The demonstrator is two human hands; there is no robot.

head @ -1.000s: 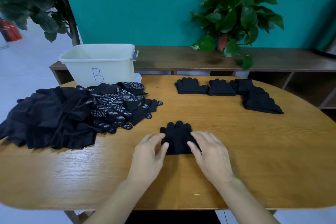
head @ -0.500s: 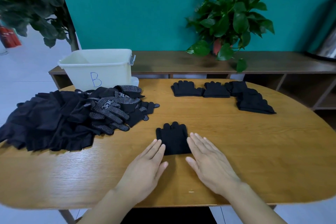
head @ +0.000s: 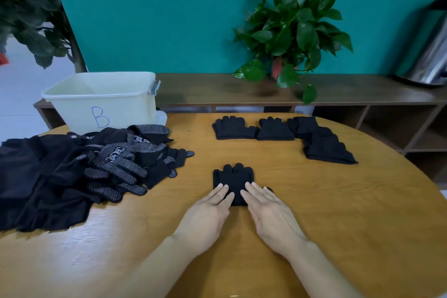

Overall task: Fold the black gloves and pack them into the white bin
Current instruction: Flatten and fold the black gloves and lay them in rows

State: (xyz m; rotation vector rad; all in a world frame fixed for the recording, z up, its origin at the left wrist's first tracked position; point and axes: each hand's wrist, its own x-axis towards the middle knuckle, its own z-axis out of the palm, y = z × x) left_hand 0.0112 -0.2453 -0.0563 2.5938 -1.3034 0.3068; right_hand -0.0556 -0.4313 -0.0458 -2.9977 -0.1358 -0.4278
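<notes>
- The wooden table (head: 338,213) carries everything.
- A heap of unfolded black gloves (head: 72,172) covers its left edge.
- The white bin (head: 101,99), marked B, stands at the far-left corner.
- Folded gloves (head: 285,135) line the far edge.
- The left hand (head: 208,215) and right hand (head: 271,213), fingers straight, press flat on a folded glove (head: 233,178) mid-table, gripping nothing.
</notes>
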